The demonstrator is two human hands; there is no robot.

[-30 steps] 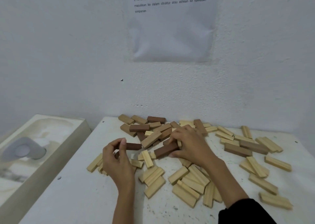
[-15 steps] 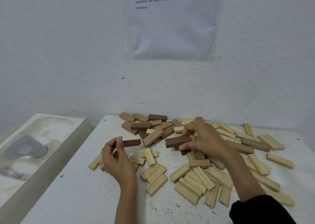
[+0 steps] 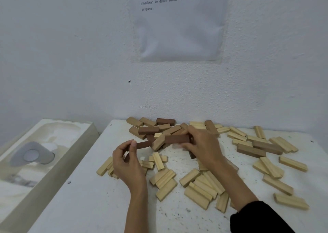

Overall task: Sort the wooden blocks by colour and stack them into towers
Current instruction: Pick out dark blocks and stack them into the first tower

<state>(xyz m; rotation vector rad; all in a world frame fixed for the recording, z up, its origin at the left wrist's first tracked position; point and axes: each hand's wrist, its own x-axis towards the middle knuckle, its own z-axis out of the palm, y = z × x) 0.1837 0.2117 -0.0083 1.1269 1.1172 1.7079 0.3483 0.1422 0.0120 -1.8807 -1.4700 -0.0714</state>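
As my right hand (image 3: pixel 204 147) lifts a dark block (image 3: pixel 175 139) off the pile (image 3: pixel 148 130), my left hand (image 3: pixel 127 163) pinches a second brown (image 3: pixel 143 144): 2 sorted.

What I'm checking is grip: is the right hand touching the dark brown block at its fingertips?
Touching. Head view: the right hand grips the dark brown block.

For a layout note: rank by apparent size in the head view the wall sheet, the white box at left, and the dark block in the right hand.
1. white box and wall sheet: alike, sheet cropped, so unranked.
2. dark block, held by the right hand.
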